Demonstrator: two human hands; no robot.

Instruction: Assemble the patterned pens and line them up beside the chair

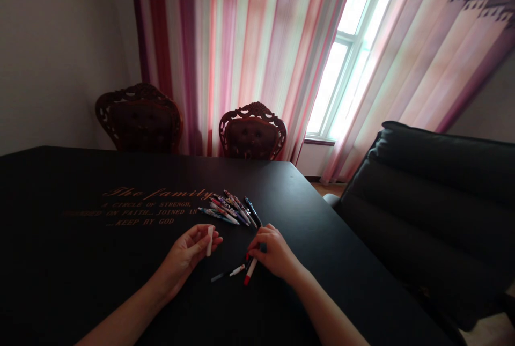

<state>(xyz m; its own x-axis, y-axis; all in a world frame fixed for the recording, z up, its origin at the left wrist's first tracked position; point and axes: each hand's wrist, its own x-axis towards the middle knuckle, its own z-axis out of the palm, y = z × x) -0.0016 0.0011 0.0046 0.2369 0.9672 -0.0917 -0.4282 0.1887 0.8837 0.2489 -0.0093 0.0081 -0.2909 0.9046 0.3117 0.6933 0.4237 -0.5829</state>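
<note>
My left hand (193, 247) is closed in a pinch on a short white tube (209, 241) that looks like a pen part, held upright above the black table. To its right, my right hand (271, 249) reaches down with its fingers drawn together over some loose pens and pen parts. A small red piece (247, 255) shows at its fingertips; whether they grip it is hard to tell. Just below lies a white pen with a red end (250, 272), partly covered by the hand. Beside it are a small white piece (237, 270) and a dark grey piece (219, 277).
A heap of colourful pens (229, 208) lies beyond my hands on the black table (80, 287), which bears printed lettering. Two carved chairs (253, 131) stand at the far side before striped curtains. A black armchair (434, 206) is on the right.
</note>
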